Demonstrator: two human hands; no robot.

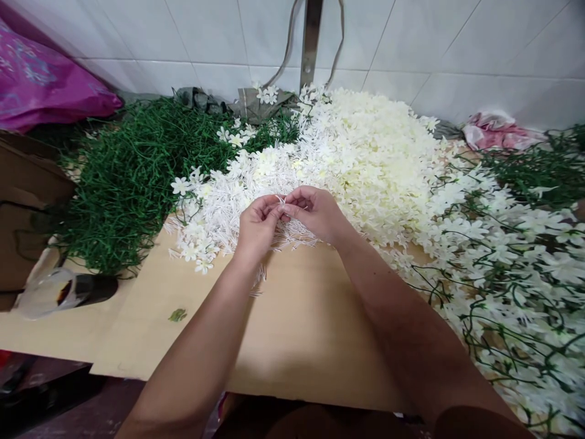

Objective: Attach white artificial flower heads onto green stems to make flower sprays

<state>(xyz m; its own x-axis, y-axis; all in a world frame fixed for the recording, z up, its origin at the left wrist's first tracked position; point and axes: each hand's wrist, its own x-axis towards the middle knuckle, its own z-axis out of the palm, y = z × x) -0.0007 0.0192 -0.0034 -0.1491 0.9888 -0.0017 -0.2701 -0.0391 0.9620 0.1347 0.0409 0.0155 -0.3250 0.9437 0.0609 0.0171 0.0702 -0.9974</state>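
My left hand (256, 227) and my right hand (317, 212) meet over the near edge of a pile of thin white stamen pieces (223, 210). Both are closed in a pinch, fingertips together, on a small white stamen piece (281, 199) whose forked tips poke up between them. My fingers cover the rest of it. Just beyond and to the right rises a big heap of cream-white artificial petals (379, 152). Loose white stamen pieces also lie below my hands on the cardboard (301, 329).
Green plastic stems (137, 164) are heaped at left, near a cardboard box (27, 213) and a clear plastic cup (48, 294) lying on its side. White flowers on green stems (516, 262) spread along the right. A pink bag (50, 79) rests by the tiled wall (411, 42).
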